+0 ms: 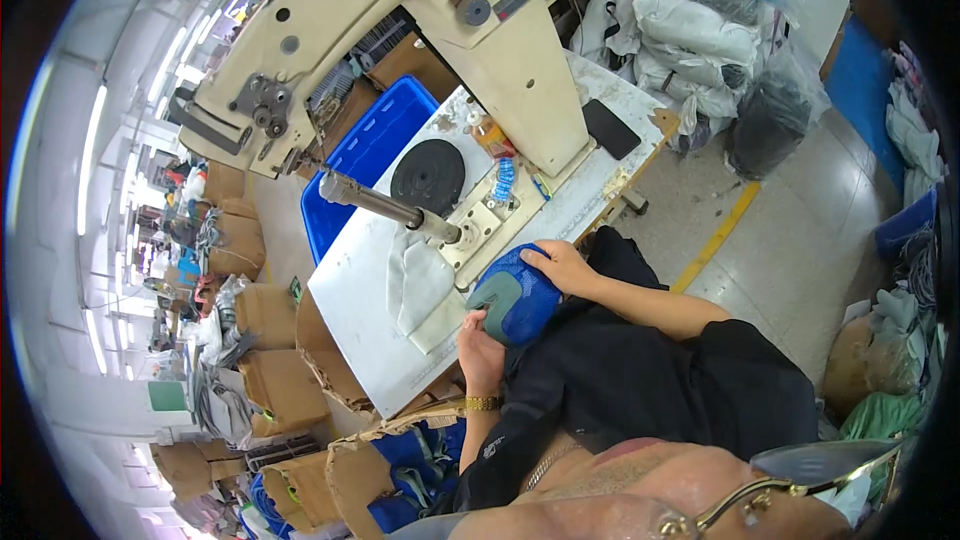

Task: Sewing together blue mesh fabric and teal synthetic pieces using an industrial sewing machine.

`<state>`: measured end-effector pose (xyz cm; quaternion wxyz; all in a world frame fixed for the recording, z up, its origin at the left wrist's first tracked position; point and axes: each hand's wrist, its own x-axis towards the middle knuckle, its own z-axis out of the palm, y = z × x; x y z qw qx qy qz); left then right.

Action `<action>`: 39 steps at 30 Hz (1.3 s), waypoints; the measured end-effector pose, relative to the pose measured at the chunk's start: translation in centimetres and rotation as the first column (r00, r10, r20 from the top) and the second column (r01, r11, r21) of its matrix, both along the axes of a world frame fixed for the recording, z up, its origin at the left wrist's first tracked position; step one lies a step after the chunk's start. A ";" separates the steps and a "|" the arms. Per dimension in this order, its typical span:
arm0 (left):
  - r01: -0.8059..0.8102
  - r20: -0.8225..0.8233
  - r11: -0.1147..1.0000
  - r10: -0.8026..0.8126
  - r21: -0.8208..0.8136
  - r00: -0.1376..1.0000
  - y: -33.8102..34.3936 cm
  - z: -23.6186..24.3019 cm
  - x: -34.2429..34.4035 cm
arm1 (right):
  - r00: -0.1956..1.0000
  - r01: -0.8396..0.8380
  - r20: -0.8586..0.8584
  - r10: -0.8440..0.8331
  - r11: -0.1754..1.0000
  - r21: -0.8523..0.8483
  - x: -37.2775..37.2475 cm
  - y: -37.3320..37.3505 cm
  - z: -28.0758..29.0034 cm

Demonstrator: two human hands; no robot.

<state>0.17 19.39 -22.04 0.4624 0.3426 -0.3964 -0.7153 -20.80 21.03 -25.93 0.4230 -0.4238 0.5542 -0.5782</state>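
Observation:
A blue mesh shoe upper (535, 290) with a grey-green panel is held close to my body, at the near edge of the sewing table. My right hand (562, 268) grips its far right side, thumb on top of the mesh. At the lower left of the upper, my left hand (482, 352) pinches the edge of the green panel between its fingertips; a gold watch is on that wrist. Beyond my hands stands a cream post-bed sewing machine (520, 80), its metal post (385, 208) lying apart from the upper.
A pale cloth piece (415, 285), a black round disc (428, 175) and a dark phone (611, 130) lie on the white table (350, 310). A blue crate (315, 210) stands behind it. At lower left, a cardboard box (350, 475) holds blue pieces. Bagged bundles (690, 30) are piled at far right.

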 end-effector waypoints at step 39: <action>-0.266 -0.103 0.885 0.327 0.383 0.939 -1.9 -1.0 2.3 | 0.851 -0.516 -0.165 0.498 0.853 -0.084 0.1 0.7 0.8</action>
